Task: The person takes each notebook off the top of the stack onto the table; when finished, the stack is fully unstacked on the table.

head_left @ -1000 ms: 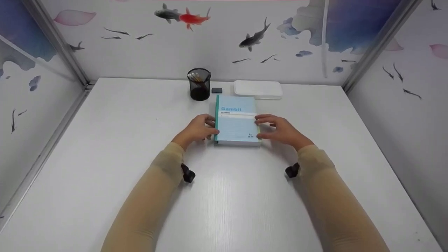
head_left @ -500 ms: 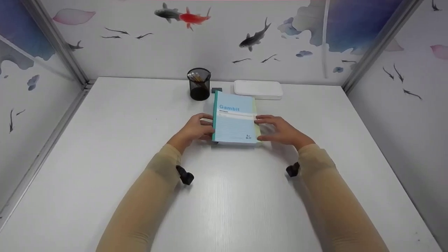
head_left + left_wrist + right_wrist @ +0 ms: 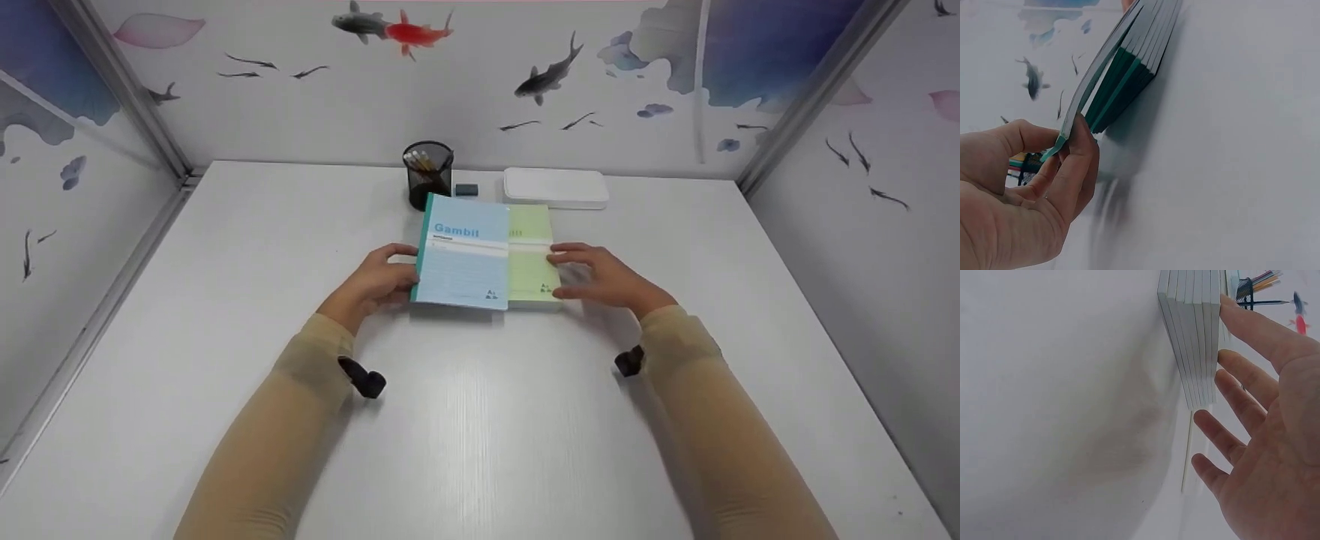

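In the head view a light-blue notebook (image 3: 461, 281) with a green spine lies partly over a pale-green notebook (image 3: 531, 262). My left hand (image 3: 373, 279) pinches the blue one at its spine edge, thumb above and fingers beneath. The left wrist view shows this notebook (image 3: 1086, 84) tilted, its spine side raised off the stack. Under it is a stack of several notebooks (image 3: 1190, 337), seen edge-on in the right wrist view. At the stack's right side, my right hand (image 3: 606, 281) touches the edge with fingertips, fingers extended and spread in the right wrist view.
Behind the notebooks stands a black mesh pen cup (image 3: 429, 169) holding several pencils. A small dark block (image 3: 466, 190) lies beside it, and a white flat case (image 3: 555, 187) sits to the right. Printed walls (image 3: 450, 90) enclose the white table (image 3: 480, 420) on three sides.
My left hand has taken hold of the blue notebook and drawn it left, uncovering part of the pale-green one. The right hand has stayed at the stack's right edge.
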Motion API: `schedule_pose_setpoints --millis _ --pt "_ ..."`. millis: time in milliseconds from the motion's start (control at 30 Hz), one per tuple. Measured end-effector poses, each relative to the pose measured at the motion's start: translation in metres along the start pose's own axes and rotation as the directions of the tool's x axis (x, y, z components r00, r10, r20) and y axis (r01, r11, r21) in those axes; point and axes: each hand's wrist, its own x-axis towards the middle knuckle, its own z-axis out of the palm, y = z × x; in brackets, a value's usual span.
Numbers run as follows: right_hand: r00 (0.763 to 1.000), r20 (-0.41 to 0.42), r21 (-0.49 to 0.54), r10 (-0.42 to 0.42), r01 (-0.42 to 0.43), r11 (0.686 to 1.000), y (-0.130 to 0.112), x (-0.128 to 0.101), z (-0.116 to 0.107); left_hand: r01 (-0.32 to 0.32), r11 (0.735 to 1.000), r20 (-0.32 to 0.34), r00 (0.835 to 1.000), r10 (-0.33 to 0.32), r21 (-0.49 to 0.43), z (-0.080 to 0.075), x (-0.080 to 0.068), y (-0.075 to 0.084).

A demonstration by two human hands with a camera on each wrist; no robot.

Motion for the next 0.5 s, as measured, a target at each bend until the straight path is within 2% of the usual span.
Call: schedule_pose_setpoints --millis 200,300,500 --pt "0.998 -0.018 0.012 -0.062 0.062 0.998 0.001 0.001 0.001 0.003 1.000 -0.043 0.999 -0.003 -0.001 -0.038 -0.010 -0.005" --pt "0.998 -0.022 0.002 -0.062 0.062 0.998 0.001 0.000 0.000 0.004 1.000 -0.062 0.998 -0.004 0.004 -0.056 -0.014 -0.007" --pt "0.999 -0.003 -0.016 -0.051 0.051 0.999 -0.003 -0.002 -0.002 0.023 0.999 -0.089 0.996 -0.021 0.022 -0.075 -0.020 -0.018"
